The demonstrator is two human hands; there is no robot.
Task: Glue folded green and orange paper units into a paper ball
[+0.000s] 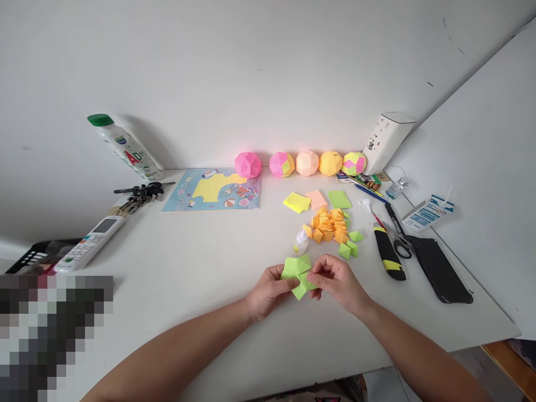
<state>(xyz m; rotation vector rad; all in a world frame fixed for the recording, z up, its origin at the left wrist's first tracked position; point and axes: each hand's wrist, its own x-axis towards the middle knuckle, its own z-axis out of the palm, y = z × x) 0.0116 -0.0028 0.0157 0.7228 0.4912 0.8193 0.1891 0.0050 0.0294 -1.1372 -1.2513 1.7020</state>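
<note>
A piece of folded green paper (292, 268), made of several joined units, is held above the front part of the white table. My left hand (272, 290) grips it from the left, thumb on top. At its right side my right hand (337, 282) pinches an edge between thumb and fingers. Just beyond stands a small white glue bottle (300, 243). A heap of folded orange paper pieces (329, 224) lies behind my right hand, with loose green folded pieces (348, 249) beside it.
Yellow (297, 202), peach and green paper stacks lie behind the heap. Several paper balls (307, 163) line the wall. To the right are a box cutter (388, 251), scissors (402, 247), a black phone-like case (439, 271) and a drink carton (427, 212); a remote (90, 243) lies left.
</note>
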